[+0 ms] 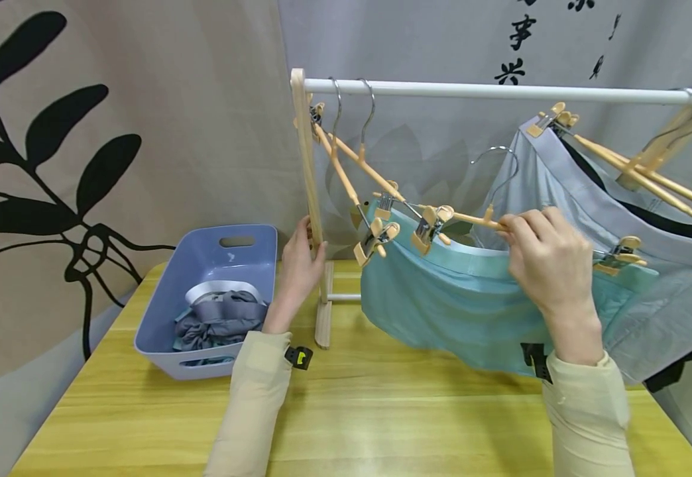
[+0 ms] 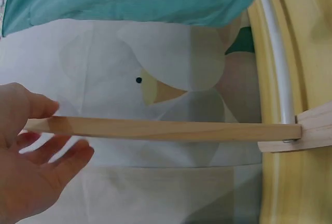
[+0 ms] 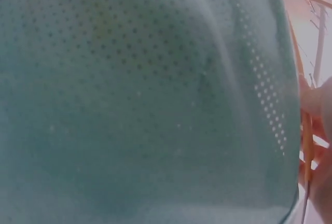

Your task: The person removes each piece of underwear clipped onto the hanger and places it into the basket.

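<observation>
My right hand (image 1: pixel 551 258) grips the wooden bar of a clip hanger (image 1: pixel 468 218) near its metal hook, which is off the rail. Teal underpants (image 1: pixel 441 298) hang by their waistband from its clips; their dotted cloth (image 3: pixel 129 105) fills most of the right wrist view. My left hand (image 1: pixel 298 268) holds the left wooden post (image 1: pixel 306 159) of the clothes rack, thumb on one side and fingers on the other. In the left wrist view, the post (image 2: pixel 171 130) runs from the hand to the rack's foot.
Two clip hangers hang at the left of the white rail (image 1: pixel 441 90). Grey underpants (image 1: pixel 537 165) hang at the right. A blue basket (image 1: pixel 167 318) with crumpled grey clothes (image 1: pixel 227 321) stands on the wooden table (image 1: pixel 382 424), left of the rack. A printed curtain hangs behind.
</observation>
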Demonstrator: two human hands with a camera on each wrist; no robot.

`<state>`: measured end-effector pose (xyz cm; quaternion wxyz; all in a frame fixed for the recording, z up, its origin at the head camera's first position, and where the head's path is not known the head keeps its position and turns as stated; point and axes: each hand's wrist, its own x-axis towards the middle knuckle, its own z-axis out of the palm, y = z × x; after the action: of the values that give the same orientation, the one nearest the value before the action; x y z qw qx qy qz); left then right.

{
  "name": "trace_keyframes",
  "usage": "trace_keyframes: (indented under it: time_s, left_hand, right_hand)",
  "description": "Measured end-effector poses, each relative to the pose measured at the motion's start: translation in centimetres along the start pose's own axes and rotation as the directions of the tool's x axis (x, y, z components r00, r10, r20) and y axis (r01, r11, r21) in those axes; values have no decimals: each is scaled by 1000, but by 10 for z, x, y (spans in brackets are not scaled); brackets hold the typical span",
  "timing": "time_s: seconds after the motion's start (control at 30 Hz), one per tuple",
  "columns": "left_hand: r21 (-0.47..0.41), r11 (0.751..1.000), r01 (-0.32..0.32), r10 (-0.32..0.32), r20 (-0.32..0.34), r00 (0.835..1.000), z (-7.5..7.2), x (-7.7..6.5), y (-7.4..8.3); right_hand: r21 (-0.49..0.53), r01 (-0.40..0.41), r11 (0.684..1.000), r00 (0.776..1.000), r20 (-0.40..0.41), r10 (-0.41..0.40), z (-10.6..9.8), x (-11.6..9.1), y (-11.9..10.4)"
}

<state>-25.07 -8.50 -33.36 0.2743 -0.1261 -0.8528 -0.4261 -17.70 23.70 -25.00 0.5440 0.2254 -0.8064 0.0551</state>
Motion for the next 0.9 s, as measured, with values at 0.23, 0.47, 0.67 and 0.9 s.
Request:
trace_keyframes:
  time_s: [0.23,0.47,0.67,0.9]
  left_hand:
    - [5,978,-208,192,-401,896,1,-6,26]
    - [-31,943,-330,288,-414,863,-6,-9,60]
    - [-152,978,-142,133,-71,989,-16,-13,79]
    - [-127,992,11,5,125,992,-22,-13,84]
  right_hand:
    - [11,36,999,999,8,-36,4,-6,-2]
    - [50,60,997,998,-10,-59,9,-10,-8]
    - [100,82,992,996,-41,-78,15,-14,-17]
    - [118,120,986,992,-53,-114,19,-17,-26]
